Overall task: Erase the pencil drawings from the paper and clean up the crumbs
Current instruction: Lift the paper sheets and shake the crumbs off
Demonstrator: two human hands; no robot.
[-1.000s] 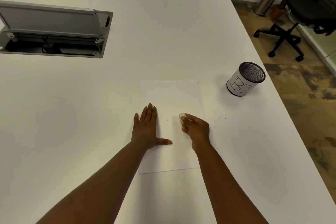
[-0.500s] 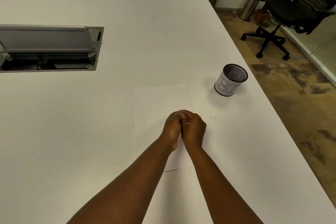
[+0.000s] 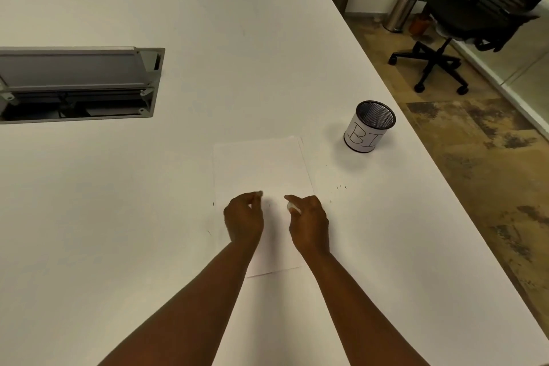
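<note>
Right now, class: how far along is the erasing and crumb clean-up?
Done: the paper looks blank, with no drawing visible. In hand: the right hand holds the eraser; the left hand hovers curled beside it. Left: dark crumbs lie on the table, and none are visible in the bin.

Over the paper (image 3: 261,169) on the desk (image 3: 148,217), the right hand (image 3: 309,221) holds an eraser (image 3: 292,207), the left hand (image 3: 243,217) loosely curled.
</note>
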